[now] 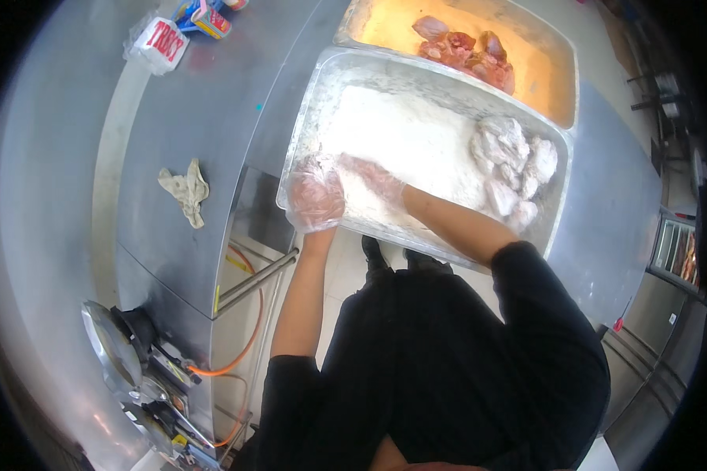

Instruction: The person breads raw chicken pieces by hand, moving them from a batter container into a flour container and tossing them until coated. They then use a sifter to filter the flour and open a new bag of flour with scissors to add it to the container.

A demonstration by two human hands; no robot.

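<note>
A deep metal tray (418, 66) of white flour (403, 132) lies before me. At its near left corner is my left hand (316, 194) in a loose clear plastic glove; the crinkled plastic hides its fingers and palm. My right hand (376, 181), also in a clear glove, reaches left into the flour just beside it. Whether either hand holds anything is unclear. Several flour-coated meat pieces (504, 150), apparently chicken, are heaped along the tray's right side. In a second metal tray (557, 112) beyond, raw reddish meat pieces (468, 56) sit in shallow orange liquid.
On the steel counter (177, 123) to the left lies a crumpled cloth (187, 191). Farther back are a white plastic-wrapped packet (159, 46) and a small colourful container (212, 22). Gas burners (135, 329) with an orange hose (253, 335) stand at the lower left. A steel surface (604, 206) extends right.
</note>
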